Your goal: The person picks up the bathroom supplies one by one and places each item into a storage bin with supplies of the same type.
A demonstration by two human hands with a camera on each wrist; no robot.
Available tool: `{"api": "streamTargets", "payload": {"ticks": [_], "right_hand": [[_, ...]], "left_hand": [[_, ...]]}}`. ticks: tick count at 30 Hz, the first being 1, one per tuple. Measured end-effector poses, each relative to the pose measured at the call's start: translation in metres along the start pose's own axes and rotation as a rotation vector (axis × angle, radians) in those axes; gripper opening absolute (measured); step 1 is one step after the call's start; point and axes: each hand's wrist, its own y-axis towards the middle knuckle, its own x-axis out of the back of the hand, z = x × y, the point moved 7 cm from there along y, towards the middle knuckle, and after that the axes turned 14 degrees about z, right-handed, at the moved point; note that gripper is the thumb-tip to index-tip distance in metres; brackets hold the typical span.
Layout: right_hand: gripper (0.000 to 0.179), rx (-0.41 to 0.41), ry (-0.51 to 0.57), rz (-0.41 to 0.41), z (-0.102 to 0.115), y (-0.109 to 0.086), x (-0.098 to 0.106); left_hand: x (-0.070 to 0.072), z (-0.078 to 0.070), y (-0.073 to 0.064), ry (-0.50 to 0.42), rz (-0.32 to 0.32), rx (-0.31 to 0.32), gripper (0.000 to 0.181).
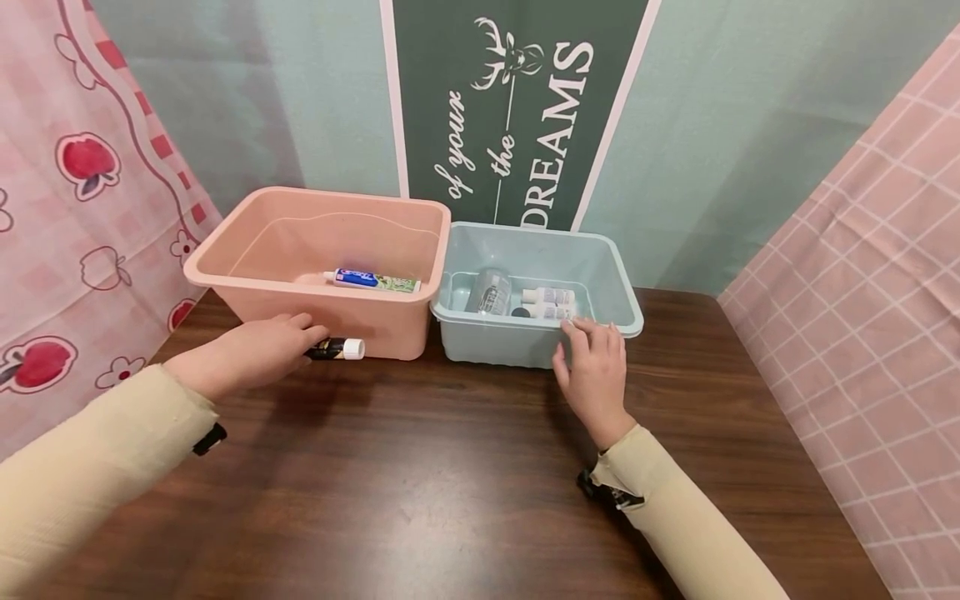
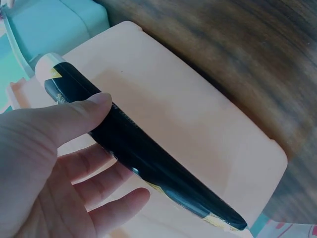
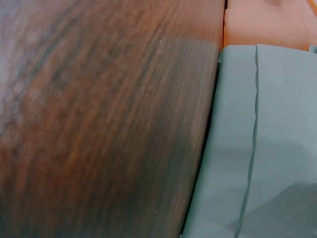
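Between thumb and fingers, my left hand [image 1: 273, 346] pinches a black toothpaste tube [image 2: 138, 148] with a white cap and gold marks. It holds the tube in front of the pink bin's outer wall, cap pointing right in the head view. Inside the pink bin [image 1: 337, 293] lies a blue and green toothpaste tube [image 1: 375, 281]. My right hand [image 1: 597, 375] has its fingertips at the front rim of the light blue bin [image 1: 487, 346], fingers loosely bent. That bin holds a clear bottle [image 1: 491, 292] with dark lettering and two small white bottles [image 1: 553, 297], one with a black cap.
Both bins stand side by side at the back of a dark wooden table [image 1: 450, 467]. Behind them hangs a green cloth [image 1: 330, 100] with a lettered panel. Pink patterned cloths [image 1: 862, 292] close off the left and right sides.
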Motion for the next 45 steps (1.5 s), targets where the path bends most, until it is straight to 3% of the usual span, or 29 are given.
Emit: {"api": "streamTargets", "payload": {"ticks": [15, 34, 45], "right_hand": [[0.031, -0.001, 0.008, -0.003, -0.002, 0.000, -0.001], [0.031, 0.002, -0.002, 0.023, 0.000, 0.000, 0.000], [0.031, 0.001, 0.005, 0.005, 0.000, 0.000, 0.001]], "left_hand": [[0.018, -0.006, -0.004, 0.037, -0.039, -0.028, 0.025], [0.030, -0.004, -0.004, 0.054, -0.024, 0.000, 0.016], [0.038, -0.006, -0.007, 0.067, -0.040, -0.027, 0.020]]}}
